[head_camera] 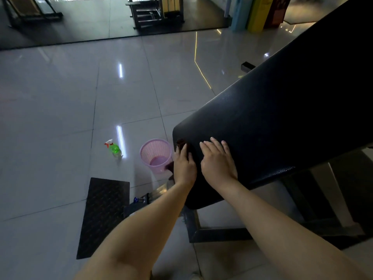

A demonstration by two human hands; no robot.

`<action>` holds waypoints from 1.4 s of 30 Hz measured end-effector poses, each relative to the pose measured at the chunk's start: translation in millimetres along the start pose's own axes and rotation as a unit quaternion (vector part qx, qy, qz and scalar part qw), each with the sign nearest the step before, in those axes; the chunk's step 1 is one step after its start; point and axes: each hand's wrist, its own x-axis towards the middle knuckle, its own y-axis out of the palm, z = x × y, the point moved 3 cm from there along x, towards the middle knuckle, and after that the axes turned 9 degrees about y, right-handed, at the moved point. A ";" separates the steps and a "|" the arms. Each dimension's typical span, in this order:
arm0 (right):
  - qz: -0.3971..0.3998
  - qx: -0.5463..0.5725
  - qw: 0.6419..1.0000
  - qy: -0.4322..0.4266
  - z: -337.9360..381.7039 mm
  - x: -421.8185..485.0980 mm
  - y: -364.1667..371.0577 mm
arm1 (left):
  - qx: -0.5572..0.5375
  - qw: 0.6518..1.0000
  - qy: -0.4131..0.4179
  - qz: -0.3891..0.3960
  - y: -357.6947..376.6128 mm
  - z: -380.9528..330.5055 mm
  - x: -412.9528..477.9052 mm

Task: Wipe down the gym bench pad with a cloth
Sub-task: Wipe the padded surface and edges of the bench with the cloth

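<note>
Left hand (184, 165) grips dark cloth (181, 142) at bench pad (262, 122) edge; right hand (217, 160) flat on pad; pink basket (147, 164), spray bottle (114, 148) on floor nearby.

This is a gym. A long black bench pad (272, 122), padded and slanted, sits on a dark metal frame (218, 233) bolted together from square tube. A ridged black foot plate (105, 215) lies on the floor by the frame's near end. The glossy tiled floor (60, 98) gives way at its far edge to dark rubber matting (80, 27), where a steel machine (153, 15) with stepped bars and an angled frame (30, 9) stand. Tall blue, yellow and red blocks (258, 13) stand at the matting's far right corner.
</note>
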 end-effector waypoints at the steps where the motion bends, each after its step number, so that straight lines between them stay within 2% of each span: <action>1: -0.016 0.026 1.000 0.006 -1.5 2.7 -0.9 | 0.008 1.000 0.011 0.011 3.6 -5.7 6.1; 3: -0.045 0.077 0.996 0.017 -3.2 8.6 -5.2 | 0.037 0.995 0.079 0.051 11.8 -19.4 10.1; 6: -0.070 0.116 0.990 0.036 -3.7 20.5 -12.6 | 0.142 0.948 0.264 0.111 22.3 -31.5 11.5; 7: -0.071 0.118 0.990 0.040 -3.7 25.4 -13.8 | 0.146 0.945 0.267 0.117 21.7 -27.4 16.1; 13: -0.031 0.042 0.997 0.052 3.6 47.4 2.6 | 0.081 0.984 0.138 0.076 -6.6 8.0 28.2; 16: -0.018 0.000 0.998 0.061 9.5 49.7 10.0 | 0.058 0.994 0.062 0.067 -13.2 15.5 38.2; 19: -0.013 -0.001 0.997 0.069 15.6 57.1 13.2 | 0.026 0.998 -0.042 0.042 -21.2 25.5 65.4; 20: -0.015 0.005 0.997 0.072 17.8 60.4 14.7 | 0.019 0.998 -0.054 0.041 -24.1 27.0 72.5; 22: -0.019 0.024 0.996 0.079 24.1 68.5 18.0 | 0.028 0.997 -0.021 0.064 -27.1 24.0 78.3; 24: -0.035 0.048 0.994 0.087 30.5 77.4 21.1 | 0.053 0.989 0.081 0.111 -24.6 10.9 73.8; 26: -0.058 0.066 0.991 0.102 34.1 84.6 22.9 | 0.079 0.966 0.191 0.153 -17.9 3.9 69.8; 28: -0.073 0.068 0.988 0.115 33.2 89.1 24.7 | 0.102 0.949 0.241 0.176 -15.1 7.4 72.3; 30: -0.071 0.044 0.990 0.113 31.2 91.4 29.1 | 0.093 0.958 0.209 0.174 -18.1 18.1 78.6; 33: -0.062 0.014 0.992 0.109 30.8 92.3 35.4 | 0.023 0.992 0.056 0.110 -26.4 36.5 100.8; 35: -0.069 0.008 0.992 0.108 32.8 93.2 37.1 | -0.003 0.997 0.001 0.081 -28.2 41.5 120.8; 39: -0.082 0.018 0.991 0.108 34.1 93.4 38.0 | 0.014 0.995 0.035 0.090 -24.1 20.3 135.1; 42: -0.096 0.054 0.986 0.123 33.4 93.5 37.0 | 0.001 0.976 0.170 0.133 -8.5 -13.2 138.4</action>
